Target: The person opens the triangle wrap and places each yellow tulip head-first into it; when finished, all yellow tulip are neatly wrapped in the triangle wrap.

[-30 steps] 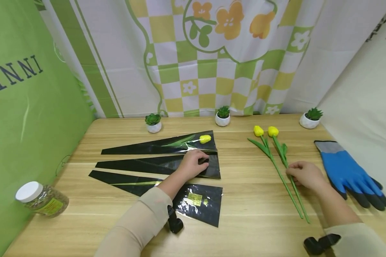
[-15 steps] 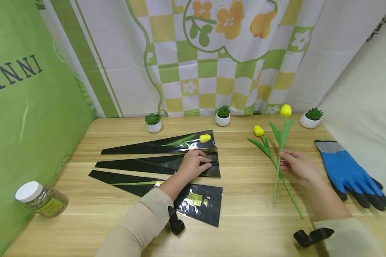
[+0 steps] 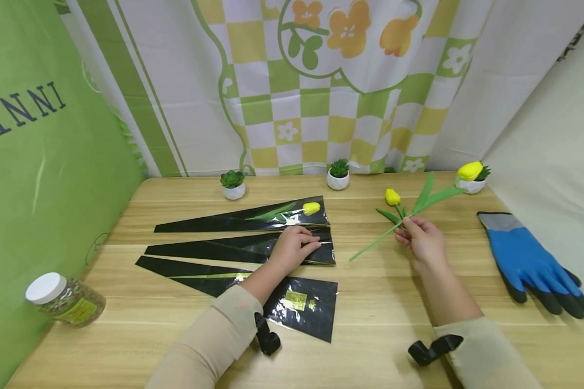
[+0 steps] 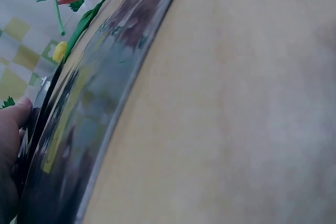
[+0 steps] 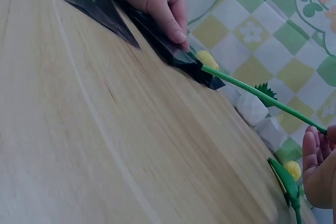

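Yellow tulip [image 3: 469, 171] w/ green stem, held in air over desk [image 3: 370, 302], R hand [image 3: 420, 240] grip pinching stem. L hand [image 3: 294, 246] grip flat, fingers straight, pressing middle black sleeve [image 3: 214, 251]. 2nd tulip [image 3: 392, 198] lies beside R hand.

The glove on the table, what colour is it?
The glove is blue with a grey cuff and black fingertips, clearest in the head view.

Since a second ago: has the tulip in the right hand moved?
Yes. The right hand has lifted the tulip off the table; its bloom now sits by the right-most potted succulent.
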`<state>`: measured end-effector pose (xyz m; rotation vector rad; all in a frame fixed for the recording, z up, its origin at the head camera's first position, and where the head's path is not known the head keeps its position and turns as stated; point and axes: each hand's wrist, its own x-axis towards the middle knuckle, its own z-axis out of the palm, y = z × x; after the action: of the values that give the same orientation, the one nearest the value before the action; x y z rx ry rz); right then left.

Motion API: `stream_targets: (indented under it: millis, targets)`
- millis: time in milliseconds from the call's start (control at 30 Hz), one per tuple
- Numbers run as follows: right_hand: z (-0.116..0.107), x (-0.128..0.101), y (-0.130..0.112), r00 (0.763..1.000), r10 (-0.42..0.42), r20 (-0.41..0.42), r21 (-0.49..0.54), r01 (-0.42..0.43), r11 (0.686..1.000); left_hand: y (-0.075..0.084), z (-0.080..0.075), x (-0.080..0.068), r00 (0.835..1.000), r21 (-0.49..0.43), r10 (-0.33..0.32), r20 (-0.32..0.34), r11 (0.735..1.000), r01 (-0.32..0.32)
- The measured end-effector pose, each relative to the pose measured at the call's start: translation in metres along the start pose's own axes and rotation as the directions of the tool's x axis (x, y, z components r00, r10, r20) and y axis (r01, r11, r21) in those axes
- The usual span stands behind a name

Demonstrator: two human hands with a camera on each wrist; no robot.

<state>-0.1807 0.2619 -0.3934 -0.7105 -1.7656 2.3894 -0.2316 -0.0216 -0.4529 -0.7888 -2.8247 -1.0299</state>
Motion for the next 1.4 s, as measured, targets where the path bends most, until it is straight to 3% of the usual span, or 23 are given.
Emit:
stream_targets:
  millis: [200,467,667,1033,1400]
  targets:
    - [0.015,0.003,0.003,0.996,-0.015,-0.092,0.102,0.025,0.995,0.003,-0.002,-0.001,1.000,-0.036,-0.015,-0.009,0.999,0.014]
    - [0.032,0.006,0.020,0.988,-0.043,-0.147,0.074,0.055,0.996,0.004,0.000,-0.003,0.999,-0.067,-0.025,-0.027,0.997,0.023]
    - [0.046,0.001,0.035,0.995,0.000,-0.104,0.014,0.001,1.000,0.004,0.003,-0.003,0.998,-0.061,-0.014,-0.053,0.998,0.010]
    - [0.068,-0.015,0.053,0.997,0.076,0.013,-0.004,-0.076,0.997,0.005,0.003,-0.003,0.997,-0.033,0.011,-0.073,0.999,-0.013]
    - [0.080,-0.022,0.060,0.993,0.103,0.052,-0.021,-0.102,0.995,0.003,0.005,-0.003,0.994,0.010,0.051,-0.098,0.999,-0.050]
